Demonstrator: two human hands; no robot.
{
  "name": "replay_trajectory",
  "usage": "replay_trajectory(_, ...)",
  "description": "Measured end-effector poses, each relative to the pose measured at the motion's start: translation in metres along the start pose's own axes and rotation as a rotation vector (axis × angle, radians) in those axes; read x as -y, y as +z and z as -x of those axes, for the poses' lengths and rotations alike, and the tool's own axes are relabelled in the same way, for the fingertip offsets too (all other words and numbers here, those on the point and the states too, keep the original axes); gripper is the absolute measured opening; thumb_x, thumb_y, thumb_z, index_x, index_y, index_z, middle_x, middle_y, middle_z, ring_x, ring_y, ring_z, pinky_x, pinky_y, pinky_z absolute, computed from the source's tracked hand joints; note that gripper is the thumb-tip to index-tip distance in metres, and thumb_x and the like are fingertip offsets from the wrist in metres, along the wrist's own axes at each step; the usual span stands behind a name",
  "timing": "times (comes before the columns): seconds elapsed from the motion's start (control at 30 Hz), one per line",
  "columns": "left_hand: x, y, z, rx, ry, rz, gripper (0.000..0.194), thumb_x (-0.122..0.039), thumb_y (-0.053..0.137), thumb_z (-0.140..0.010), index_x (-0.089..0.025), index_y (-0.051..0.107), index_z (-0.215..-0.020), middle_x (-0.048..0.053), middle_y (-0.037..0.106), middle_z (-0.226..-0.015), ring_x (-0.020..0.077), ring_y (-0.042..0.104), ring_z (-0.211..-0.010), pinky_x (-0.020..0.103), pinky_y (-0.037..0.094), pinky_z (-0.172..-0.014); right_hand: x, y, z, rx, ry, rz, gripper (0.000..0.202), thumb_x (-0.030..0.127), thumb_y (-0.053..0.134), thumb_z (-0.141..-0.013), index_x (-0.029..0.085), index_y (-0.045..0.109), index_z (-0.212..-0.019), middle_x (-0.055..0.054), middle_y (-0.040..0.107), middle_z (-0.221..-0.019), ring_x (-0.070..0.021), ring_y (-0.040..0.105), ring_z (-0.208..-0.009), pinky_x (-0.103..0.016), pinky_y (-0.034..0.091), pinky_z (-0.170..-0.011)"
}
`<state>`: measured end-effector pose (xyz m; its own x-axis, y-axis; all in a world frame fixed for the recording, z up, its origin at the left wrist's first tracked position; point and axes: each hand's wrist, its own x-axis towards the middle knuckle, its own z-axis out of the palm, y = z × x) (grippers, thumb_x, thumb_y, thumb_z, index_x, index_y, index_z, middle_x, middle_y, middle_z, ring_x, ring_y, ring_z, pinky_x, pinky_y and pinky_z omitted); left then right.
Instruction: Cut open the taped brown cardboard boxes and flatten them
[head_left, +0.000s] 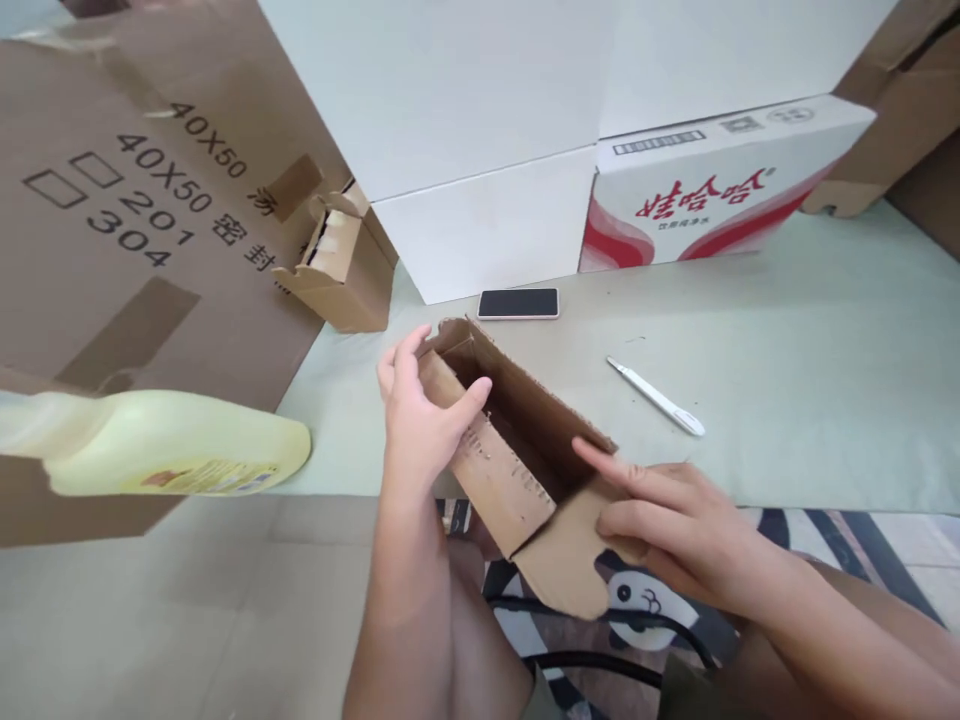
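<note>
Brown cardboard box [504,478]: open-topped, tilted, held across the desk's near edge, partly over the desk [810,400] and partly out over the person's lap; a row of small ragged marks runs along its narrow near side.
Left hand [424,420]: closed on the box's far left end — thumb over the rim at the opening, fingers bent around the outside.
Right hand [675,510]: index finger straight, its tip at the rim of the long far wall; the other fingers curl at the end flap [566,560]. Whether they pinch it, I cannot tell.
White knife-like tool [656,397]: lying slantwise on the desk, right of the box, slim tip pointing away to the left.
Phone [518,303]: flat, dark screen up, beyond the box and just before the white panels [480,230].
Small carton [352,285]: on the desk, beside the large printed carton [82,290] at the left.
Bottle [187,440]: pale yellow, in front of the large printed carton; what supports it is unclear.
Red-and-white carton [697,190]: upright towards the desk's far edge, right of the panels.
Panda-print fabric [652,600]: below the desk's near edge — black curved bars [600,660] cross it.
</note>
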<state>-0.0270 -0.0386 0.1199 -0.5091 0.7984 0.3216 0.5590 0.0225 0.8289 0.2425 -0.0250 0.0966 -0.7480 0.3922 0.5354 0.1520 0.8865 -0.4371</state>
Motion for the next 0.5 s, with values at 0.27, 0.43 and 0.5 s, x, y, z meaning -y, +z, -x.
replay_trajectory(0.27,0.006,0.015,-0.002,-0.057,-0.062,0.218,0.051,-0.022,0.067,-0.076,-0.030,0.052,-0.124,0.007,0.053,-0.133,0.0266,0.052,-0.127,0.046,0.040,-0.112,-0.010,-0.001,0.001,-0.071,0.135,-0.025,0.013,0.019,0.047,-0.094,0.023,0.059,-0.095,-0.017,0.065,-0.137,-0.0163,0.074,-0.083,-0.027,0.045,-0.058)
replay_trajectory(0.43,-0.002,0.014,0.002,-0.041,-0.051,-0.013,0.075,-0.026,0.085,-0.060,-0.028,0.051,-0.126,0.008,0.044,-0.138,0.0297,0.041,-0.137,0.047,0.030,-0.119,-0.002,0.007,-0.001,0.011,-0.048,-0.068,0.017,0.025,0.046,-0.097,0.022,0.061,-0.088,-0.012,0.066,-0.138,-0.0115,0.068,-0.069,-0.027,0.043,-0.057)
replay_trajectory(0.5,-0.005,0.011,0.003,-0.024,-0.075,-0.070,0.074,-0.019,0.082,-0.058,-0.028,0.053,-0.125,0.008,0.045,-0.134,0.0295,0.042,-0.135,0.048,0.029,-0.119,0.003,0.010,-0.002,0.030,-0.112,-0.086,0.018,0.027,0.047,-0.097,0.022,0.061,-0.088,-0.009,0.065,-0.139,-0.0099,0.063,-0.062,-0.028,0.043,-0.056)
